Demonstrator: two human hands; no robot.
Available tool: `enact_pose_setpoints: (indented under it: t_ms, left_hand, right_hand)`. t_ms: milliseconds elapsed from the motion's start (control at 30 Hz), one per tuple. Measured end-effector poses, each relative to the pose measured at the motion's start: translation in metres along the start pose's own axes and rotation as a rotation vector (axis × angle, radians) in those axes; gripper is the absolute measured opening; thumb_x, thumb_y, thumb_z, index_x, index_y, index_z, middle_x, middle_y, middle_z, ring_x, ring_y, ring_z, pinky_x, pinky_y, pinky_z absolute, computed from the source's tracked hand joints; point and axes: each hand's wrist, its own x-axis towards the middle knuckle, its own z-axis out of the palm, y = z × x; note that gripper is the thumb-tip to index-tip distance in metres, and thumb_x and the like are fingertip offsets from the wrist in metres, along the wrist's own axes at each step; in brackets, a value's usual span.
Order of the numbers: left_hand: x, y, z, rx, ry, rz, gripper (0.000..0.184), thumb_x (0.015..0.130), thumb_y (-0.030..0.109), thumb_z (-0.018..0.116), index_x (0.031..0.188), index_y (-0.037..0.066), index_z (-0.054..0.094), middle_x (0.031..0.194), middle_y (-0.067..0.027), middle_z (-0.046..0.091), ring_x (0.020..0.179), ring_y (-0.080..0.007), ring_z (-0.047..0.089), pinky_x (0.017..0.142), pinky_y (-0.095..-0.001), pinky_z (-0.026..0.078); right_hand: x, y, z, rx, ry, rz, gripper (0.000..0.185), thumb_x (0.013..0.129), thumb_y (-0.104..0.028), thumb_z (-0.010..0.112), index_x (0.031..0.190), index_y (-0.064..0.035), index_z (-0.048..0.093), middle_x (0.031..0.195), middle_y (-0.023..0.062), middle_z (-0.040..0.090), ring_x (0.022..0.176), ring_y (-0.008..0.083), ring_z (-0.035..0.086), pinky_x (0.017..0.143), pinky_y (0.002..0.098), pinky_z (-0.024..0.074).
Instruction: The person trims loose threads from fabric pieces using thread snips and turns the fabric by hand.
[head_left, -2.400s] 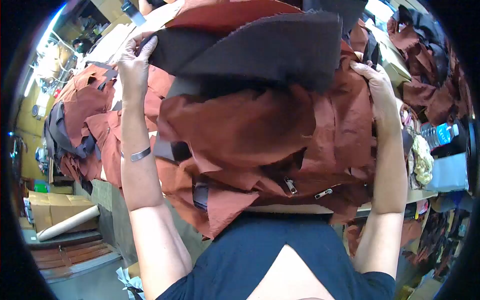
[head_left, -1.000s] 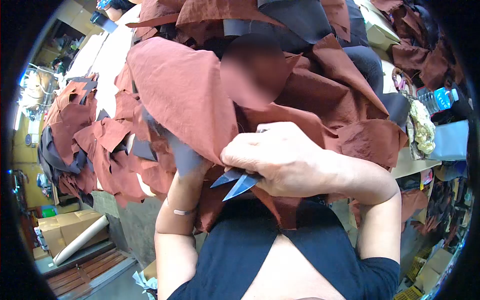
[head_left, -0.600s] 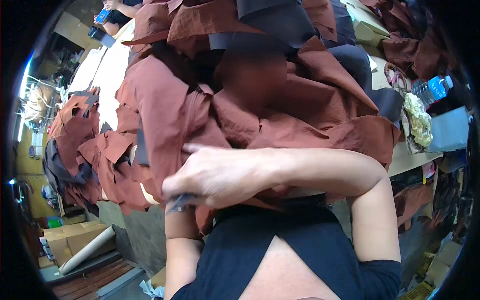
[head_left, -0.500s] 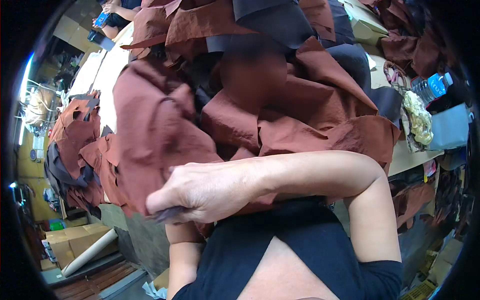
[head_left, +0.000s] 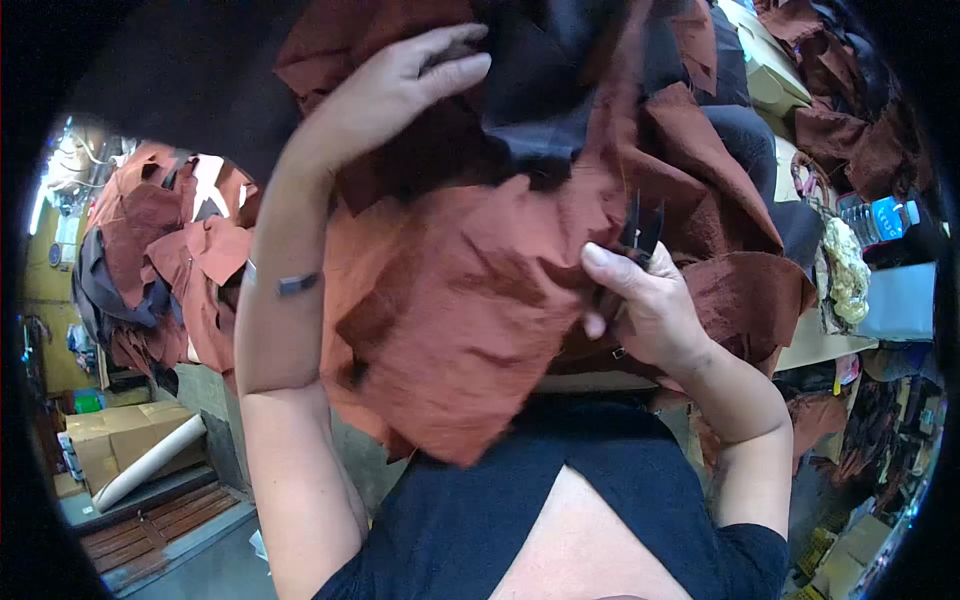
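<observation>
My left hand (head_left: 425,70) is raised over the far part of the cloth pile, its fingers stretched out and thumb apart, with nothing visible in it. My right hand (head_left: 650,305) is closed around small black thread snips (head_left: 645,228), whose two pointed blades stand apart and face away from me. A reddish-brown cloth piece (head_left: 470,320), slightly blurred, hangs in front of my chest. Its right edge lies beside my right thumb; whether the thumb touches it I cannot tell. Dark cloth (head_left: 540,85) lies between my hands.
Brown cut pieces (head_left: 200,250) hang off the table at left. A large dark, blurred shape (head_left: 200,75) covers the upper left. At right are a water bottle (head_left: 885,218) and a pale blue container (head_left: 897,300). A cardboard box (head_left: 130,440) and a white roll (head_left: 150,462) stand low at left.
My right hand has swung from the left back to the right with the snips. My left hand has come into view at the top. The brown cloth has shifted, and a dark shape now covers the upper left.
</observation>
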Motion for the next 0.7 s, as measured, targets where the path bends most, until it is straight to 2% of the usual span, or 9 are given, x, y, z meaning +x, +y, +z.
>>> enact_pose_setpoints:
  t_ms: [33, 67, 167, 233, 300, 367, 433, 533, 700]
  left_hand:
    - [-0.004, -0.005, 0.010, 0.012, 0.028, 0.033, 0.046, 0.085, 0.029, 0.054, 0.121, 0.002, 0.047, 0.115, -0.0098, 0.053, 0.103, -0.0162, 0.050, 0.086, -0.0256, 0.039]
    - [-0.012, -0.005, 0.012, 0.106, 0.072, 0.045, 0.036, 0.087, 0.017, 0.052, 0.118, 0.000, 0.049, 0.107, -0.0099, 0.055, 0.091, -0.0169, 0.054, 0.082, -0.0283, 0.044]
    - [-0.044, 0.007, 0.033, 0.126, 0.337, 0.000, 0.021, 0.082, 0.019, 0.059, 0.089, -0.001, 0.059, 0.073, -0.0088, 0.060, 0.067, -0.0111, 0.054, 0.064, -0.0268, 0.045]
    - [-0.068, 0.032, 0.052, 0.026, 0.202, -0.142, 0.023, 0.080, 0.022, 0.062, 0.083, 0.000, 0.059, 0.069, -0.0108, 0.058, 0.062, -0.0142, 0.056, 0.060, -0.0282, 0.045]
    - [-0.084, 0.040, 0.072, 0.182, 0.139, -0.055, 0.029, 0.077, 0.028, 0.064, 0.084, 0.001, 0.059, 0.071, -0.0112, 0.059, 0.060, -0.0215, 0.058, 0.058, -0.0298, 0.046]
    - [-0.094, 0.039, 0.091, 0.421, 0.187, 0.032, 0.030, 0.073, 0.032, 0.067, 0.083, 0.005, 0.058, 0.073, -0.0088, 0.057, 0.066, -0.0264, 0.057, 0.060, -0.0340, 0.045]
    - [-0.096, 0.043, 0.099, 0.466, 0.246, -0.023, 0.024, 0.073, 0.028, 0.066, 0.080, 0.007, 0.057, 0.076, -0.0082, 0.055, 0.071, -0.0257, 0.055, 0.061, -0.0354, 0.043]
    - [-0.091, 0.047, 0.098, 0.525, 0.223, -0.008, 0.019, 0.073, 0.024, 0.065, 0.077, 0.007, 0.056, 0.081, -0.0076, 0.055, 0.074, -0.0252, 0.053, 0.063, -0.0345, 0.040]
    - [-0.109, 0.064, 0.097, 0.923, 0.201, 0.196, 0.011, 0.063, 0.010, 0.056, 0.073, 0.006, 0.052, 0.083, -0.0072, 0.052, 0.076, -0.0224, 0.052, 0.064, -0.0331, 0.040]
  right_hand:
    - [-0.004, -0.002, 0.000, 0.025, 0.178, 0.071, 0.018, 0.085, -0.022, 0.056, 0.079, -0.0062, 0.053, 0.058, 0.0000, 0.051, 0.045, 0.0065, 0.046, 0.042, 0.0194, 0.0376]
    - [-0.008, 0.002, -0.011, 0.014, 0.163, 0.108, 0.016, 0.086, -0.022, 0.055, 0.082, -0.0062, 0.054, 0.059, -0.0006, 0.051, 0.046, 0.0059, 0.045, 0.043, 0.0198, 0.0388]
    - [-0.018, 0.000, -0.031, -0.042, 0.044, 0.148, 0.015, 0.086, -0.021, 0.054, 0.086, -0.0063, 0.055, 0.063, -0.0013, 0.050, 0.049, 0.0043, 0.044, 0.045, 0.0203, 0.0410]
    - [-0.022, -0.014, -0.041, -0.299, 0.005, 0.147, 0.015, 0.087, -0.019, 0.055, 0.086, -0.0040, 0.055, 0.067, -0.0012, 0.050, 0.052, 0.0036, 0.044, 0.048, 0.0211, 0.0418]
    - [-0.010, -0.021, -0.044, -1.146, 0.153, -0.613, 0.015, 0.085, -0.017, 0.058, 0.087, -0.0019, 0.056, 0.065, 0.0011, 0.049, 0.056, 0.0051, 0.047, 0.050, 0.0234, 0.0419]
    - [-0.006, -0.040, -0.036, -1.114, 0.285, -0.697, 0.015, 0.081, -0.014, 0.062, 0.088, -0.0025, 0.057, 0.065, 0.0045, 0.050, 0.059, 0.0103, 0.051, 0.052, 0.0264, 0.0434]
    - [0.008, -0.050, -0.026, -1.270, 0.133, -0.963, 0.023, 0.076, -0.005, 0.064, 0.098, -0.0033, 0.057, 0.083, 0.0052, 0.057, 0.067, 0.0122, 0.052, 0.059, 0.0240, 0.0418]
    - [0.034, -0.044, -0.001, -1.456, -0.021, -0.794, 0.049, 0.062, 0.000, 0.066, 0.108, -0.0113, 0.056, 0.100, 0.0113, 0.056, 0.087, 0.0293, 0.058, 0.071, 0.0359, 0.0486]
    - [0.075, -0.022, -0.014, -1.455, -0.113, -0.772, 0.028, 0.065, -0.001, 0.063, 0.092, -0.0036, 0.056, 0.085, 0.0107, 0.056, 0.075, 0.0259, 0.057, 0.064, 0.0322, 0.0454]
